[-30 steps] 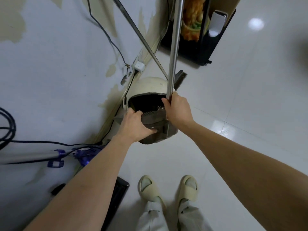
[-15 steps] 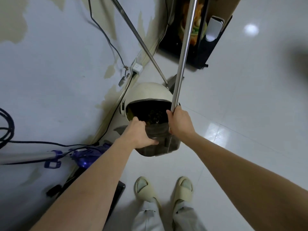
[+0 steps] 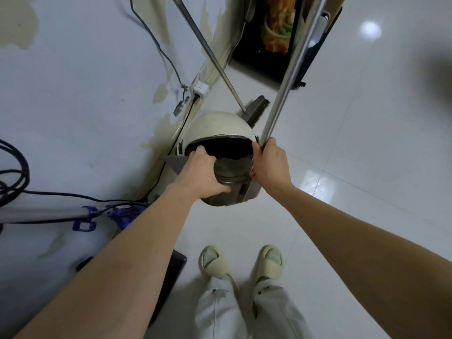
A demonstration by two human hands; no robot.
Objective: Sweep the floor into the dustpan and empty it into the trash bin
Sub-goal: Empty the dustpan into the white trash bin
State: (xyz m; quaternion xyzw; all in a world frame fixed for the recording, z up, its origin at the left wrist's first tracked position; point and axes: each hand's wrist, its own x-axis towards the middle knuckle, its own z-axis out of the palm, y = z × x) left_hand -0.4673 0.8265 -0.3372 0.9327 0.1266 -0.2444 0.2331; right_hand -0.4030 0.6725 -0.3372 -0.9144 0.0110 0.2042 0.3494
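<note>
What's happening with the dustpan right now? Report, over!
Left hand grips dustpan body; right hand grips its metal handle. Dustpan tipped at trash bin opening. Broom leaning behind the bin, not blocking.

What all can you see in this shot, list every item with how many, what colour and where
trash bin: 1, cream domed lid, dark opening, by the wall
dustpan: 1, grey, tipped at the bin's opening
dustpan handle: 1, silver, rising to the top edge
broom: 1, dark head, thin metal pole, behind the bin
power strip: 1, white, at the wall base
cables: several, black, left on the wall
blue-fitted pole: 1, silver and blue, lower left
black stand: 1, top, holds something orange
slippers: 2, cream, bottom centre
left hand: grips the dustpan
right hand: grips the handle
</note>
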